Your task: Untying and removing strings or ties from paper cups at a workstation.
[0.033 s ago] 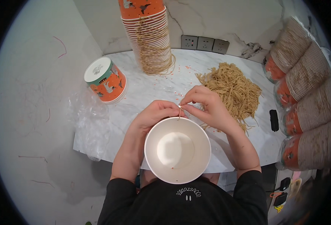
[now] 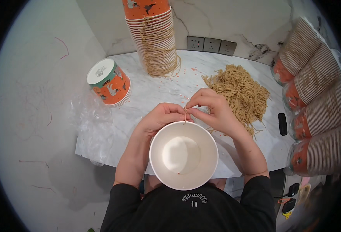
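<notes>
A white paper bucket (image 2: 166, 154) faces me with its round mouth, its base inside partly brightly lit. From a spot on its far rim rises a short tan cord (image 2: 185, 116). My left hand (image 2: 161, 118) is closed at the far left of the rim, its thumb and fingertips pinched at the cord. Across from it, my right hand (image 2: 213, 110) pinches the cord's upper end between thumb and forefinger. The fingertips of both hands nearly meet there. A small dark hole shows at the near rim, and an orange speck lies inside the bucket.
A heap of tan cords (image 2: 244, 92) lies right of my hands. Behind stands a tall stack of corded buckets (image 2: 155, 42); an upturned orange bucket (image 2: 110, 87) sits left above clear plastic wrap (image 2: 95, 135). Several bagged bucket stacks (image 2: 321, 120) and a black object (image 2: 282, 124) are at right.
The bucket has shifted very slightly to the right and toward me. Both hands keep almost the same place and pinch.
</notes>
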{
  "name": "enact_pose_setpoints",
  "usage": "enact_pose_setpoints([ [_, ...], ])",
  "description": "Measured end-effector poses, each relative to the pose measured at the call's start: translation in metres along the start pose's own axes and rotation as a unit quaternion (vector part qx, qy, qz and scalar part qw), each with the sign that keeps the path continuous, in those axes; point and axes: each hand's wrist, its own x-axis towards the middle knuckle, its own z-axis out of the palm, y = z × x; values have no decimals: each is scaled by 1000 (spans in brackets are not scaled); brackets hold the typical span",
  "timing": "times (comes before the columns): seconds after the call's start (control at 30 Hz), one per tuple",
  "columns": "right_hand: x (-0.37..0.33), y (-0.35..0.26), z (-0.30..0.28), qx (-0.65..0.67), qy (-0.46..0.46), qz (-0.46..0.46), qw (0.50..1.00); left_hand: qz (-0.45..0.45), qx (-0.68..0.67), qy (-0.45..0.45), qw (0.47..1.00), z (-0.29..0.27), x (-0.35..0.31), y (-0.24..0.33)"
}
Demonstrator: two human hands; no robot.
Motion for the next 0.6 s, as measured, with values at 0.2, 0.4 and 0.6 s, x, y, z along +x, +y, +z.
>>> enact_pose_setpoints([
  [0.2,0,2,8,-61,51,-23,997,40,61,28,997,-7,7,-9],
  [0.4,-6,0,3,-42,44,54,997,273,302,129,904,7,10,-10],
  [0.6,-5,-15,6,4,21,119,993,203,203,55,956,-3,13,-20],
])
